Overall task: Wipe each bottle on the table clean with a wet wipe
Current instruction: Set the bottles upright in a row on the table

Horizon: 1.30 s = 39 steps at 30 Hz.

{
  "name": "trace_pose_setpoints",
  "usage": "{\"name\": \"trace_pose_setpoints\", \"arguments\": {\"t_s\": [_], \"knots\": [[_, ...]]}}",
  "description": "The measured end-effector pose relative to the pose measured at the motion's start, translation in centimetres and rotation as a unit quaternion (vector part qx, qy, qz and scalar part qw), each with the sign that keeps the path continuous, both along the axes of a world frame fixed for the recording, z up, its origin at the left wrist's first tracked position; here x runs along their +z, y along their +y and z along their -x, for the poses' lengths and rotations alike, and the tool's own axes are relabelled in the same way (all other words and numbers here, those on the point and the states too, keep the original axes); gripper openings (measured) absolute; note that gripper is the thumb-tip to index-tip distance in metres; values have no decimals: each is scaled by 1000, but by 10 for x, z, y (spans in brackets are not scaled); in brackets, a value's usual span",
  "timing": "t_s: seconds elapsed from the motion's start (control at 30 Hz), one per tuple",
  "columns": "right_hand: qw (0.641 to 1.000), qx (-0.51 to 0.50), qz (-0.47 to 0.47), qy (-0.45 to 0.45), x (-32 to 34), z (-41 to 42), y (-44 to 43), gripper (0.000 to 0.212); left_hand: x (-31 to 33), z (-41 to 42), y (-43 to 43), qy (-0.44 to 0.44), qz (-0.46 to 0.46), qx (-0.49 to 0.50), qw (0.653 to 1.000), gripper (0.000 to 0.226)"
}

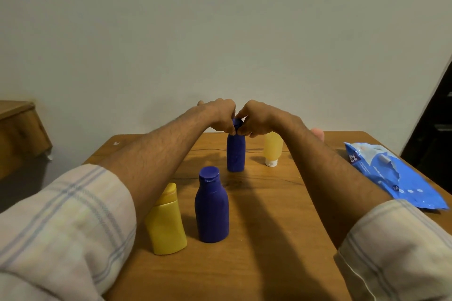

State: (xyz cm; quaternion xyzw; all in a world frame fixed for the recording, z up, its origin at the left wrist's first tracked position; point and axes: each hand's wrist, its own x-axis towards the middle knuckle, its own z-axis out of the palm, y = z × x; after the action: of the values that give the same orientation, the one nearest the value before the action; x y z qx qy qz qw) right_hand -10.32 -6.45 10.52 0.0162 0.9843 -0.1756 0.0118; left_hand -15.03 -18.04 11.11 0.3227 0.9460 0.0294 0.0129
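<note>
A yellow bottle (166, 222) and near blue bottle (211, 205) are stood leftward on the counter (269, 239). The far blue bottle (235, 154), mid-counter, is pinched at the cap by left grip (221, 115) and right grip (256, 118). A wipe pack (396, 176) is laid rightward.

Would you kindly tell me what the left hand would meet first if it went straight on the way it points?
The left hand grips the cap of the far blue bottle; going on, it would probably meet the right hand, holding the same cap from the opposite side; depth is unclear.
</note>
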Motion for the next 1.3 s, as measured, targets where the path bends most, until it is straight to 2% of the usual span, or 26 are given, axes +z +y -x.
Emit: {"name": "trace_pose_setpoints", "arguments": {"t_s": [0.27,0.5,0.7,0.83,1.03,1.3], "knots": [[999,-27,13,31,15,-11,0,56,13,-13,-13,13,-10,14,1000,47],[997,-6,34,70,41,-42,-14,34,40,-39,-46,-36,-66,-3,997,30],[998,38,53,-12,59,-81,-38,26,54,-75,-79,-73,-88,-12,993,26],[994,61,43,-77,61,-102,-52,34,52,-98,-97,-109,-29,-18,993,11],[989,71,27,-125,56,-124,-74,45,48,-126,-106,-146,39,-12,988,38],[992,63,8,-109,40,-132,-98,37,20,-136,-111,-79,27,-13,996,42]]}}
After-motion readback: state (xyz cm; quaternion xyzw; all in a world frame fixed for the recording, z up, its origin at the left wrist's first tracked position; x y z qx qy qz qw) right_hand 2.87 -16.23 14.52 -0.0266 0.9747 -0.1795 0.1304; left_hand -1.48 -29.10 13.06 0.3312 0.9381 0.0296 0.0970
